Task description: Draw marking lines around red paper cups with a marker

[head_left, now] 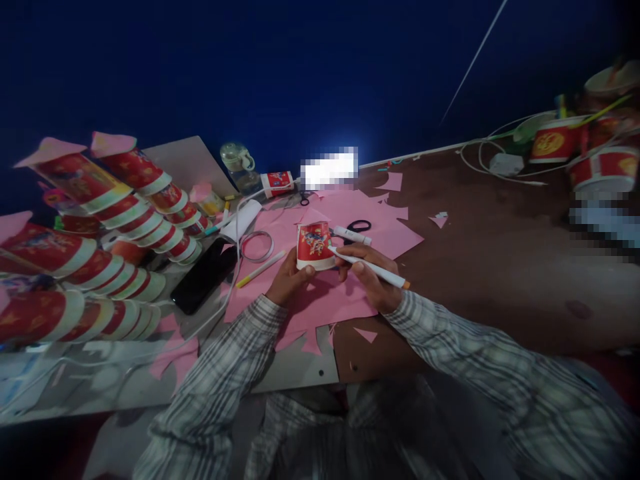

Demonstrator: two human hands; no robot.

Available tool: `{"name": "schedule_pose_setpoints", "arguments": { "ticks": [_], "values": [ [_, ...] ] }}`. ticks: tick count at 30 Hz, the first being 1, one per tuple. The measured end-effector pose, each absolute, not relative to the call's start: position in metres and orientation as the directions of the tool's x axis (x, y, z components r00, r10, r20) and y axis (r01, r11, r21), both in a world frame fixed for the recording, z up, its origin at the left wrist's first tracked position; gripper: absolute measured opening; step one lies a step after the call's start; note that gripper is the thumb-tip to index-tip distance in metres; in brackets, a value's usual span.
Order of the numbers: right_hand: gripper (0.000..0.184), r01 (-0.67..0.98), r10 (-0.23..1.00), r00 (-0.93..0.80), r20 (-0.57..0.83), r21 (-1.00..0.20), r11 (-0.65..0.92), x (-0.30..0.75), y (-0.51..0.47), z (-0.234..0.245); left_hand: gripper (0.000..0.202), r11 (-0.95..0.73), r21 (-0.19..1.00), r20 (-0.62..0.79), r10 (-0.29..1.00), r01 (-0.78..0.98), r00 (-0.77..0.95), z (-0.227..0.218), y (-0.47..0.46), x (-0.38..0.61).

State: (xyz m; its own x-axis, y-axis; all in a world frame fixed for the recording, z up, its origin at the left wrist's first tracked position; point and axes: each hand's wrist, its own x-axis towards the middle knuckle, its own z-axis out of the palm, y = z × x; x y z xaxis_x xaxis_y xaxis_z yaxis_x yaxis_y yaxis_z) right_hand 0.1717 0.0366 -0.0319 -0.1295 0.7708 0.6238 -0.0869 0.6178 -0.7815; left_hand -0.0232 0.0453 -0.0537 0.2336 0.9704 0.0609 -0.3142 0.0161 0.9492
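Observation:
My left hand (290, 275) grips a red paper cup (314, 241) by its lower left side, over pink paper (325, 297). The cup has a coloured figure on its front, a white rim at the bottom and a pink paper peak (314, 216) on top. My right hand (371, 272) is closed round a white marker (383, 273) with an orange end, its tip at the cup's right side. Behind the cup lie a capped marker (353, 235) and scissors (361, 227). A yellow-ended marker (260, 270) and a ring of tape (257, 246) are to the left.
Stacks of red cups (145, 220) with pink cones fill the left side, beside a black phone (203, 280). A white cable (237, 260) crosses the table. A clear bottle (239, 167) stands behind. More cups (603, 170) sit at the far right.

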Motion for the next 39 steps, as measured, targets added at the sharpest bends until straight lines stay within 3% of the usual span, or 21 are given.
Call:
{"name": "schedule_pose_setpoints", "arguments": {
  "ticks": [5, 12, 22, 39],
  "values": [
    [0.027, -0.104, 0.779, -0.12, 0.615, -0.788, 0.606, 0.17, 0.036, -0.033, 0.073, -0.016, 0.962, 0.083, 0.968, -0.272, 0.236, -0.061, 0.048, -0.026],
    [0.029, -0.081, 0.793, -0.1, 0.6, -0.8, 0.595, 0.169, 0.037, -0.031, 0.061, -0.047, 0.974, 0.099, 0.968, -0.223, 0.229, -0.05, 0.046, -0.024],
    [0.027, -0.086, 0.795, -0.121, 0.595, -0.804, 0.588, 0.17, 0.038, -0.032, 0.063, -0.003, 0.972, 0.05, 0.98, -0.237, 0.193, -0.054, 0.045, -0.026],
    [0.021, -0.115, 0.877, -0.088, 0.473, -0.879, 0.463, 0.17, 0.037, -0.031, 0.06, -0.014, 0.972, 0.067, 0.973, -0.233, 0.221, -0.051, 0.046, -0.025]
  ]
}}
